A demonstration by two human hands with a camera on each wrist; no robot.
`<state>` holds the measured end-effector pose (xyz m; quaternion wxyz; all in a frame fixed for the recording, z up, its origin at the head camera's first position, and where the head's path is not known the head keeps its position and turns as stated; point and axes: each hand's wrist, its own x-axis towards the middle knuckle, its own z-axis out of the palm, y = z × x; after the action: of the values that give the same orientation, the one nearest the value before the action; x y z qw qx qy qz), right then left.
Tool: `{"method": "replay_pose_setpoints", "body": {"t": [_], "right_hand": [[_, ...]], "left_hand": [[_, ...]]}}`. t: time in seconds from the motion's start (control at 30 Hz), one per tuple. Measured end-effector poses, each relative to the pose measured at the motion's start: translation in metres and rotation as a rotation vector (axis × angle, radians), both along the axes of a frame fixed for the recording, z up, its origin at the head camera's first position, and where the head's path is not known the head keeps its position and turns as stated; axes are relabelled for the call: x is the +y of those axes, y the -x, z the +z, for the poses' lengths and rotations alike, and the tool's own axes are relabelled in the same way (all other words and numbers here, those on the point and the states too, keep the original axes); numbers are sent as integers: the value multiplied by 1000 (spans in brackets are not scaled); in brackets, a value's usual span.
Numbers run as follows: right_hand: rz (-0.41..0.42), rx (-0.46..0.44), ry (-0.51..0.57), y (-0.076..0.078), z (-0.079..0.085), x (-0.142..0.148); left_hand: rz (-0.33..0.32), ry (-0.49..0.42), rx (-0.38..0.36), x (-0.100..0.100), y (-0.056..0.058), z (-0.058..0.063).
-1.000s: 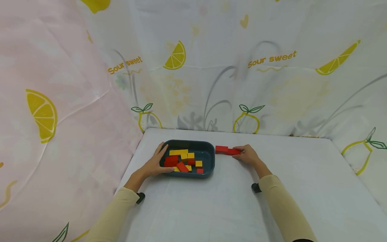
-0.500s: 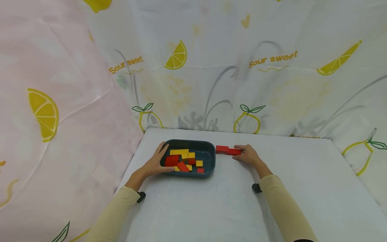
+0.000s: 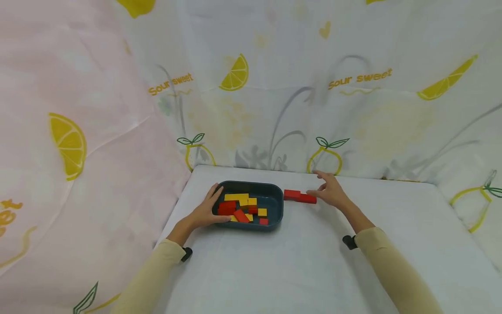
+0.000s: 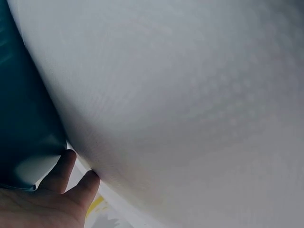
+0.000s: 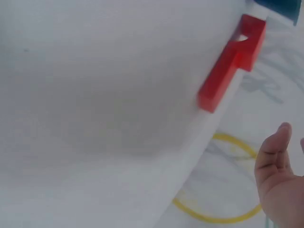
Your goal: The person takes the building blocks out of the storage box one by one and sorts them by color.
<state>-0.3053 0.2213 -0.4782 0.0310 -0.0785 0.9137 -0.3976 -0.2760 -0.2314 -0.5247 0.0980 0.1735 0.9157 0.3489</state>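
My left hand holds the left end of a dark blue tray, thumb along the near side and fingers by the left rim. In the left wrist view its fingertips lie beside the tray's outer wall. Yellow and red toy blocks lie inside. Just right of the tray, an arched red block stands end to end with a longer red block; the right wrist view shows the arched block's rounded cutout. My right hand hovers at the longer block's right end, fingers spread, holding nothing.
A white cloth covers the table under the tray and blocks. Behind the table's far edge hangs a curtain with lemon prints, and a pinkish cloth hangs along the left side.
My right hand has let go of the longer red block and lifted back to the right, its fingers opening. The view has shifted slightly; the left hand stays on the tray.
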Motion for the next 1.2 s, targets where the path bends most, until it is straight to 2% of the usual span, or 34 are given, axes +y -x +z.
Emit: {"method": "replay_pose_setpoints", "body": {"t": [0.17, 0.33, 0.63, 0.9, 1.2], "right_hand": [[45, 42, 90, -10, 17, -23], [119, 82, 154, -20, 21, -52], [287, 96, 194, -30, 10, -94], [368, 116, 212, -34, -5, -126], [461, 100, 190, -34, -10, -150]], "left_hand": [[-13, -3, 6, 0, 2, -1], [-18, -8, 7, 0, 1, 0], [-17, -10, 5, 0, 1, 2], [-16, -1, -5, 0, 2, 0], [-24, -1, -5, 0, 3, -1]]}}
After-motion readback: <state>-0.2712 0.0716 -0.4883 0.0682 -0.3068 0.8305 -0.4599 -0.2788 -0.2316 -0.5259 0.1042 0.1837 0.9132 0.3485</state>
